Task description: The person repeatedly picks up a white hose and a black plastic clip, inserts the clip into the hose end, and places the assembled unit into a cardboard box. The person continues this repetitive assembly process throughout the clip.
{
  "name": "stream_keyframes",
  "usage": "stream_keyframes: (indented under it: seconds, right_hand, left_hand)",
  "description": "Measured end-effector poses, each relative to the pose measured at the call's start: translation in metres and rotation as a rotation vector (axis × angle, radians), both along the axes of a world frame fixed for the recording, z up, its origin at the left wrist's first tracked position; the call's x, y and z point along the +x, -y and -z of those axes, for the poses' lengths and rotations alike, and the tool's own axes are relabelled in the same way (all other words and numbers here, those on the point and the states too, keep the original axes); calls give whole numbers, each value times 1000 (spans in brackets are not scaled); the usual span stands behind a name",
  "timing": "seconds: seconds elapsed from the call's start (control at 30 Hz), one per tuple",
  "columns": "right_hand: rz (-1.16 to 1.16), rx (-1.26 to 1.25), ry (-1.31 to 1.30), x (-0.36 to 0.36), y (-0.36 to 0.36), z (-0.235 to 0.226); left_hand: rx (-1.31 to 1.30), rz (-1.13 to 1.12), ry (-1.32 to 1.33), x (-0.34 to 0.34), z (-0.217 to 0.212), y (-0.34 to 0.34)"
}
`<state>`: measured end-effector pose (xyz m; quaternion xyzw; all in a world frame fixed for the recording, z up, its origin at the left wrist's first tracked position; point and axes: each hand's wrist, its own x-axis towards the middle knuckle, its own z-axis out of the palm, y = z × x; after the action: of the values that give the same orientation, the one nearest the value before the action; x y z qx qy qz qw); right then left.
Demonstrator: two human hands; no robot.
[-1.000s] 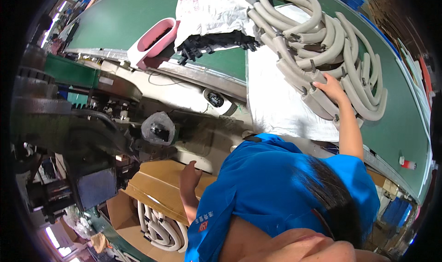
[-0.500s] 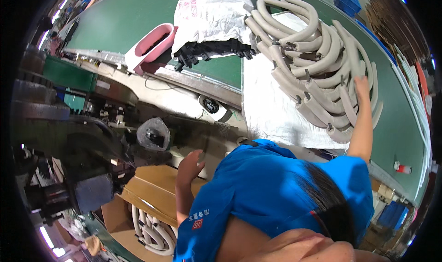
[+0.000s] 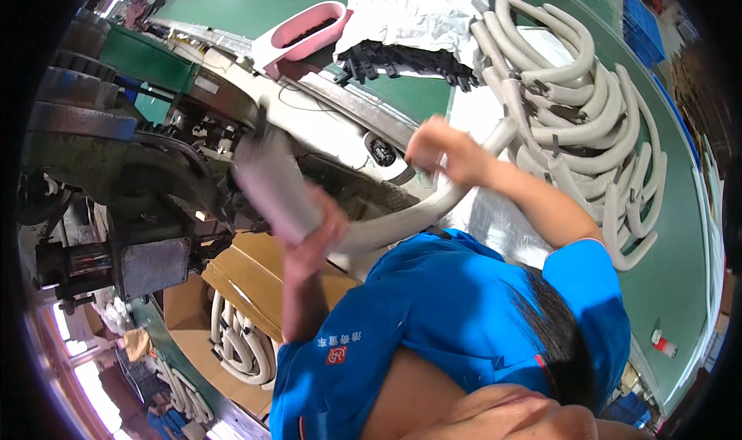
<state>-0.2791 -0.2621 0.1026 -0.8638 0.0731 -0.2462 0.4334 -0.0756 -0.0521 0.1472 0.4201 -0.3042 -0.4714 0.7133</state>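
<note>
My left hand (image 3: 318,235) is wrapped round a curved grey foam-covered tube (image 3: 398,225), held across in front of my body. One end of it, blurred by motion, points up toward the machine (image 3: 147,200) at the left. The tube's other end reaches toward the pile of similar curved tubes (image 3: 576,138) on the table. Over that right-hand stretch of tube is my right hand (image 3: 452,154), its fingers bent and smeared by motion. Whether they grip anything does not show.
On the green table (image 3: 232,11) lie a pink tub (image 3: 328,34) with small black parts and a white sack (image 3: 417,22) with black plastic pieces at its mouth. An open cardboard box (image 3: 255,274) at lower left holds more tubes. A red-and-white can (image 3: 663,343) stands far right.
My right hand has come back from the pile toward the middle. A curved tube has left the pile and is now in my left hand, which has risen toward the machine.
</note>
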Motion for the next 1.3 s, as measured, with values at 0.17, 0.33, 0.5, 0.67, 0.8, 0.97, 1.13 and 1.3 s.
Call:
stream_keyframes:
  seconds: [0.17,0.33,0.5,0.67,0.8,0.97,1.13,1.3]
  right_hand:
    - [759,-256,-918,13,151,135]
    - [1023,-54,-1059,34,207,194]
    - [827,-217,-837,-1,231,220]
    - [160,575,-338,66,55,47]
    - [-155,465,-20,97,-55,-28]
    - [-338,294,-19,116,-80,-47]
    - [-459,267,9,129,-88,-45]
    - [-613,216,-27,144,-104,-33]
  left_hand:
    - [75,-180,823,21,-31,-110]
    - [675,-90,1137,4,-52,-116]
    - [767,-317,1109,11,-17,-134]
    - [713,-450,1063,4,-1,-148]
    - [668,-471,1069,4,4,-149]
    - [624,-519,1036,2,-1,-164]
    - [679,-401,1040,4,-4,-182]
    - [665,-284,1088,0,23,-198]
